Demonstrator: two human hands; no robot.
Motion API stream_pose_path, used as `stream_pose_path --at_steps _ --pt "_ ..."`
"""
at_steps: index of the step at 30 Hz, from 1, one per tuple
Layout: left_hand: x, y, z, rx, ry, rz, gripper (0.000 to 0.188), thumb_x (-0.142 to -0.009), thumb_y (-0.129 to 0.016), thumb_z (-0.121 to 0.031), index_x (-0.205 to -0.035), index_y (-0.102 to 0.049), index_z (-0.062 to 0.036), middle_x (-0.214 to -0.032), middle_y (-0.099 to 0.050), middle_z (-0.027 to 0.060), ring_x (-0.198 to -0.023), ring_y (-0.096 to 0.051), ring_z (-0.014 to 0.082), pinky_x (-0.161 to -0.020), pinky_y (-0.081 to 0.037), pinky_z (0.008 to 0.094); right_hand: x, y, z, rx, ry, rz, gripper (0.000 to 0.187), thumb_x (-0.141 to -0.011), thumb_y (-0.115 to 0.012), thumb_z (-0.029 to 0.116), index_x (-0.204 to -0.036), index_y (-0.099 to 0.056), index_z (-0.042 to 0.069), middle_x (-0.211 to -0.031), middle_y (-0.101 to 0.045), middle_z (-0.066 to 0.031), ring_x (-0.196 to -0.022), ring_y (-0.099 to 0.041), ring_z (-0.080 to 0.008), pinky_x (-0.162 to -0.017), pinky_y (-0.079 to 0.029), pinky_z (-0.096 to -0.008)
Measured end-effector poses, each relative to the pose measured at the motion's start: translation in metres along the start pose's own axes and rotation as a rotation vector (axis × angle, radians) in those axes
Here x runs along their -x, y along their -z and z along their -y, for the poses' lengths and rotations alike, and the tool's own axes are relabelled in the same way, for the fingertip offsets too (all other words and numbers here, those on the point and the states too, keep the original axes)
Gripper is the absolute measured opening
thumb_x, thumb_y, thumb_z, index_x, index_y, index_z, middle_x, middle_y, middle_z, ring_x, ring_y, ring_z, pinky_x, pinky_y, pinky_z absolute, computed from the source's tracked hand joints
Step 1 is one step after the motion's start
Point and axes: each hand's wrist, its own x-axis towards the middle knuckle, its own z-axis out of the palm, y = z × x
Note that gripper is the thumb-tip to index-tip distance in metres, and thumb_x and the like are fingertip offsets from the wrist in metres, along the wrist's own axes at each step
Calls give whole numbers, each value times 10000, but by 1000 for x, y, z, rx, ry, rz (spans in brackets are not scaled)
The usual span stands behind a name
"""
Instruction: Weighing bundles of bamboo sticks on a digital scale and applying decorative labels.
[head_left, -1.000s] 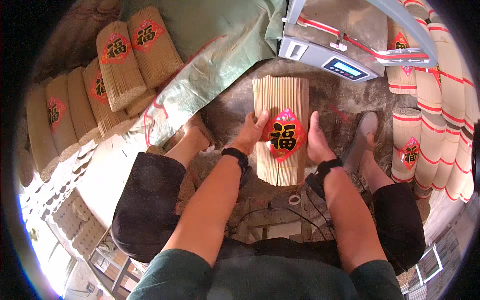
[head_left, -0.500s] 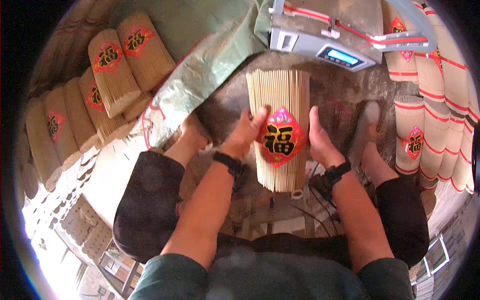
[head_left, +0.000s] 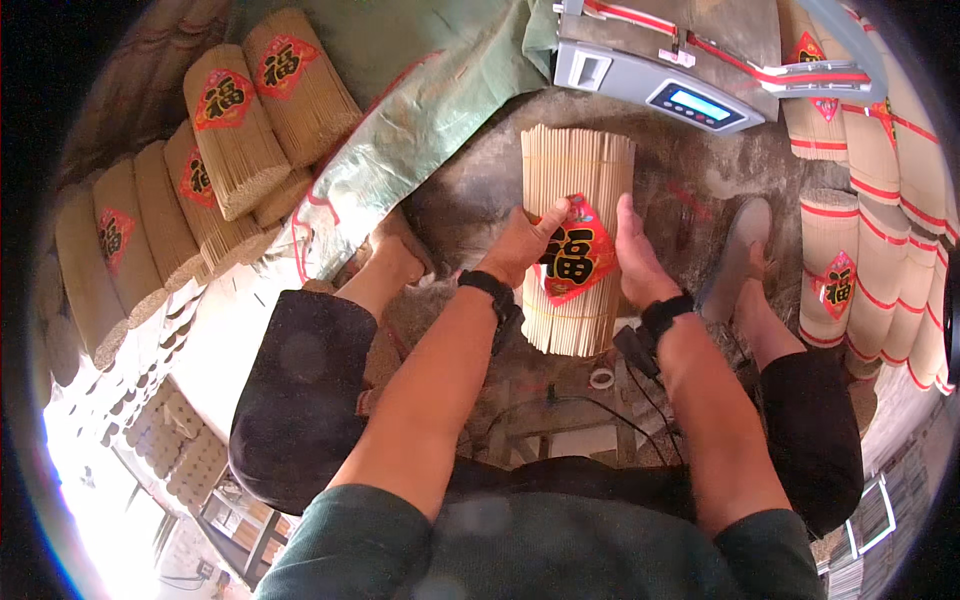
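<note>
A thick bundle of incense sticks (head_left: 575, 330), thin and tan, stands between my hands over the floor. A red diamond label (head_left: 590, 275) with a black character lies on its front, slightly tilted. Across the bundle's upper part a thin band shows. My left hand (head_left: 530, 243) is closed round the left side, its thumb pressing on the label's upper left edge. Against the right side rests my right hand (head_left: 641, 262), thumb pointing up; its other fingers are largely hidden. Both wrists wear dark bands.
A grey machine (head_left: 640, 85) with a lit screen and red tape stands at the far right. Labelled bundles (head_left: 225, 140) are piled on the left; red-banded bundles (head_left: 828, 265) are stacked on the right. A green sheet (head_left: 400, 140), tape roll (head_left: 601, 378) and cables (head_left: 640, 425) lie around.
The bundle has moved slightly up and to the right with both hands. My left thumb has slid further over the label, which sits more tilted. The whole view has shifted a little.
</note>
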Motion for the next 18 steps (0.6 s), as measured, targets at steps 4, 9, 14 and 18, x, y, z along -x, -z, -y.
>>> stream_pose_path --at_steps 4,9,14,18 --pt "47 9 -35 5 36 122 885 -808 -526 -703 -1373 -391 -36 -1279 -523 114 -1179 -476 234 -947 -419 411 30 25 23 -177 -71 234 805 -938 -255 642 -1426 -284 2 -1411 -394 -129 -1265 -409 -221 -1059 -312 -362" --pt "6 -11 4 62 51 18 874 -792 -600 -659 -1216 -475 95 -1062 -599 166 -919 -600 198 -731 -513 329 0 15 5 -8 -82 12 860 -906 -246 697 -1415 -325 8 -1432 -384 -136 -1278 -410 -211 -1044 -336 -348" --pt "38 1 -33 103 -44 98 801 -799 -617 -633 -1180 -498 61 -1004 -610 118 -810 -590 139 -604 -489 272 26 32 24 -292 -185 302 869 -902 -261 700 -1435 -291 15 -1474 -326 -132 -1316 -362 -231 -1064 -307 -344" --pt "15 -16 -15 109 89 -123 745 -821 -643 -563 -1211 -482 51 -1056 -596 137 -871 -584 155 -714 -497 295 15 12 19 24 -80 21 863 -914 -258 684 -1472 -193 30 -1496 -288 -118 -1345 -313 -229 -1088 -271 -369"
